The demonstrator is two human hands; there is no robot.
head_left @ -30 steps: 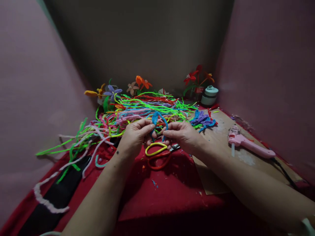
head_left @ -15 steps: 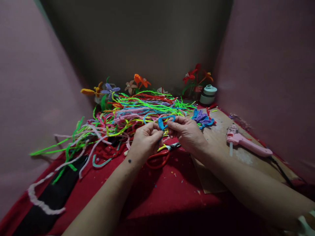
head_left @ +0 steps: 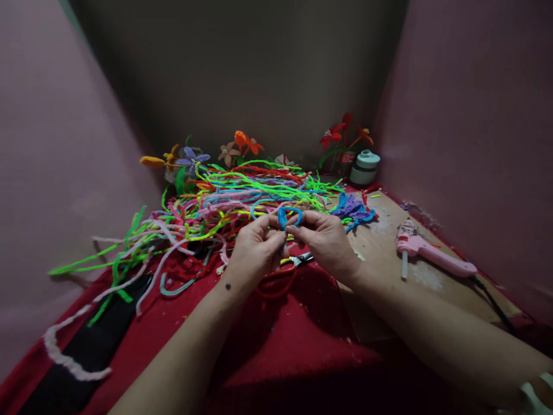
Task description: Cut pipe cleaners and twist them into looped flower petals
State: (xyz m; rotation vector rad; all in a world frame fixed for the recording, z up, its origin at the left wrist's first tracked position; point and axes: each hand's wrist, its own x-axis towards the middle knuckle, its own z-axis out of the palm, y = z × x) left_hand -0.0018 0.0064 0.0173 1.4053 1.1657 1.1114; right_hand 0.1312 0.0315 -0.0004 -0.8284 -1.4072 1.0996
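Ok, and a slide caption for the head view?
Left hand and right hand pinch a looped blue pipe cleaner near scissors, a pink glue gun lying to the right.

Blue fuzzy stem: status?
Left hand and right hand pinching blue fuzzy stem, looped. Red-and-yellow-handled metal scissors below, partly hidden.

Scissors (head_left: 276, 285) nr stem pile (head_left: 259, 190)

Both hands, left hand (head_left: 259, 245) and right hand (head_left: 323, 237), pinch a looped blue stem (head_left: 282, 219) above the scissors (head_left: 301, 258). Stems (head_left: 259, 185) heap toward the table's (head_left: 298, 346) far edge, flowers (head_left: 192, 160) behind them. A jar (head_left: 365, 168) stands near the far right corner; along the right edge, a glue gun (head_left: 440, 257) lies on a board (head_left: 378, 245).
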